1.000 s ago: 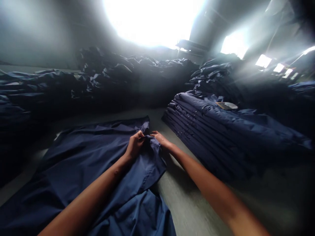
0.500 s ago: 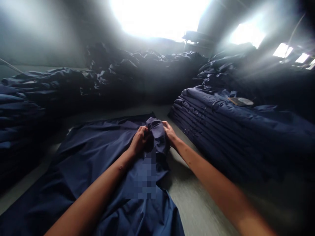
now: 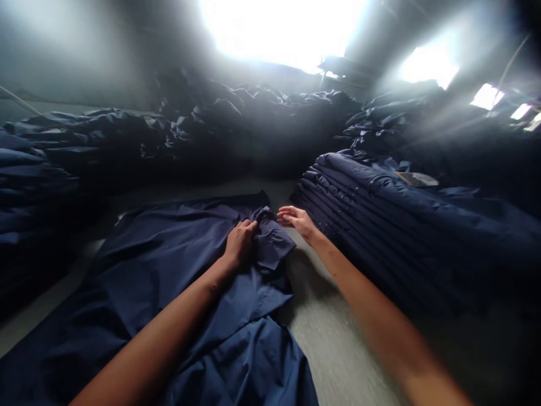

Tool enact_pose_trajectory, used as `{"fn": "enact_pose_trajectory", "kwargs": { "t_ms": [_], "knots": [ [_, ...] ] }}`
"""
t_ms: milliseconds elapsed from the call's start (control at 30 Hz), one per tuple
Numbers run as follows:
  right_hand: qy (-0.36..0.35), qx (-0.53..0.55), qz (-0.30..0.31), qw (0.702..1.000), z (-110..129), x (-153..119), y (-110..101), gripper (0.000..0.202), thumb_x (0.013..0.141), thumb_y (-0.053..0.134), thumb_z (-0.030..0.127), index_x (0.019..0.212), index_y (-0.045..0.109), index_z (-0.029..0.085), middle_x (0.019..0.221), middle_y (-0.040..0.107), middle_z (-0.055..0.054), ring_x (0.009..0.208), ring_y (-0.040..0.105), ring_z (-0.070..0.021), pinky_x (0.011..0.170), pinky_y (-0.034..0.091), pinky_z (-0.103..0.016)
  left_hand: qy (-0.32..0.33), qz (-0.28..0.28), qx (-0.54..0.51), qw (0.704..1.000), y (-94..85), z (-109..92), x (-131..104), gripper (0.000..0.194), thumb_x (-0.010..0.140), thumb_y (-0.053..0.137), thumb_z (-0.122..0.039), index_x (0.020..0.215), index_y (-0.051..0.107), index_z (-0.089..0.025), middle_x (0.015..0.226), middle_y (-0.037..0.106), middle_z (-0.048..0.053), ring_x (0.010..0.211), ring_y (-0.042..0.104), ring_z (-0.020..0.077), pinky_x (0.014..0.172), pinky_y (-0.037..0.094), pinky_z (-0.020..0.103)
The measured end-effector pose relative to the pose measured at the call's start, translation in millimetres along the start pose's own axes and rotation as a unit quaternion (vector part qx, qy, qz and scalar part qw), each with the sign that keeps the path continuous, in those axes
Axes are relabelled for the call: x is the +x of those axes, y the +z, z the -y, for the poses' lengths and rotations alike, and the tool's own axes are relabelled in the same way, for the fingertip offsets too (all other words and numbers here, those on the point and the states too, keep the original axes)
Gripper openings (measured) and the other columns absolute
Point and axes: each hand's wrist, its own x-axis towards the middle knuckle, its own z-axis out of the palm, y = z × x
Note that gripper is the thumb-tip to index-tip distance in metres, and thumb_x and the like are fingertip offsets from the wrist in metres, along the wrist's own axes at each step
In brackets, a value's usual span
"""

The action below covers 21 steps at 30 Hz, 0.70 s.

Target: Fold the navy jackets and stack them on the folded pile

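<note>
A dark blue garment (image 3: 169,259) lies spread over the pale work surface, its lower part bunched toward me. My left hand (image 3: 242,241) is closed on the cloth near the garment's far right corner. Just right of those fingers, a gathered flap (image 3: 273,239) of the same cloth droops over the edge of the garment. My right hand (image 3: 296,221) hovers beside the flap, fingers stretched out and somewhat apart, with nothing in them. A narrow gap shows between its fingertips and the cloth.
To the right stands a neat stack of folded dark blue garments (image 3: 359,197) with a printed card (image 3: 417,179) on top. Heaped dark garments (image 3: 253,113) line the back, and another pile (image 3: 29,192) rises at the left. Pale surface (image 3: 325,327) shows between garment and stack.
My right hand has let go of the bunched cloth and moved slightly right, its fingers opening. The raised cloth has dropped into a flatter flap. My left hand keeps its hold.
</note>
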Motion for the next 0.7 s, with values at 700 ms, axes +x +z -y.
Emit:
{"fn": "enact_pose_trajectory", "kwargs": {
  "t_ms": [700],
  "knots": [
    [-0.037,-0.055,-0.127,0.99,-7.2,1.9,-9.9,0.03,0.064,0.066,0.037,0.09,0.069,0.022,0.065,0.062,0.003,0.063,0.056,-0.0171,0.058,0.044,-0.026,-0.014,-0.044,-0.114,0.992,13.6,15.9,4.2,0.015,0.084,0.057,-0.01,0.086,0.063,-0.023,0.092,0.065,0.008,0.092,0.063,0.0272,0.08,0.05,0.035]
  ]
}}
